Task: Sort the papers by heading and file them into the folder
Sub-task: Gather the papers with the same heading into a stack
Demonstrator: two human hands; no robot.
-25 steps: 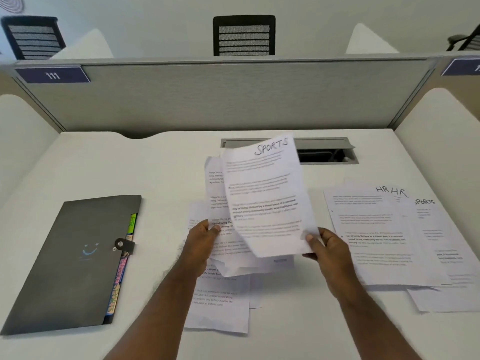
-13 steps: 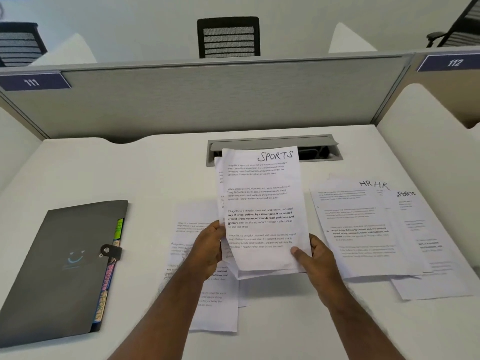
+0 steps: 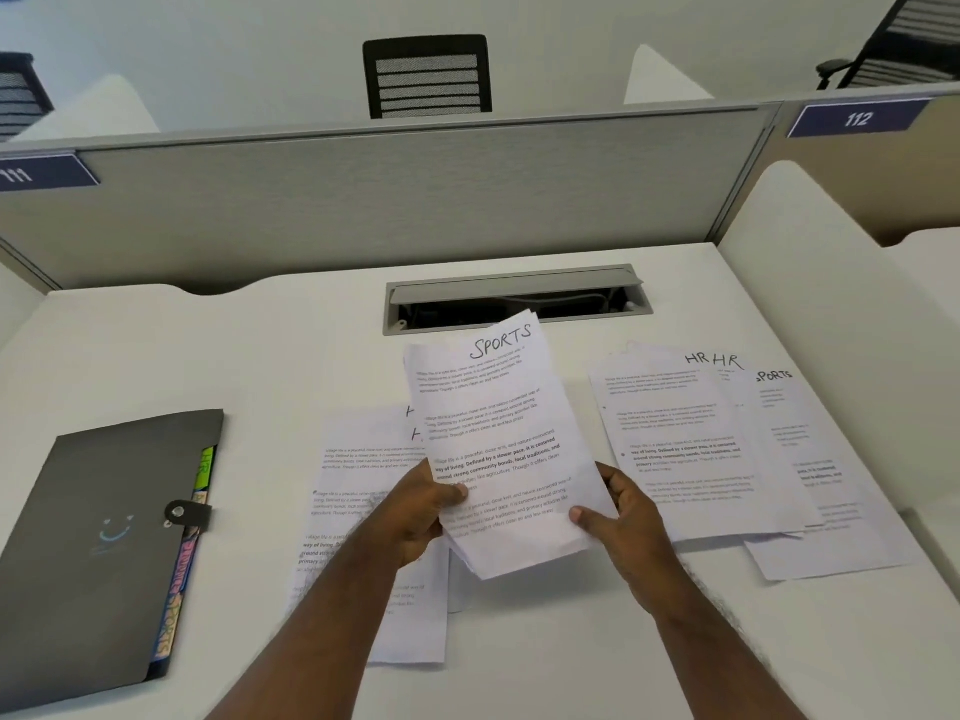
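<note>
Holding sheaf of papers (image 3: 498, 449) off desk (image 3: 156, 350), top sheet headed SPORTS, tilted right. My left hand (image 3: 415, 517) pinches lower left edge, thumb on front; my right hand (image 3: 618, 517) grips lower right edge, thumb on front. Loose sheets (image 3: 363, 517) lie flat under my hands. Grey folder (image 3: 98, 543) closed at my left, coloured tabs showing. At right, HR pile (image 3: 691, 444) overlaps SPORTS sheet (image 3: 821, 485). Beyond, cable slot (image 3: 519, 293), partition (image 3: 363, 200).
</note>
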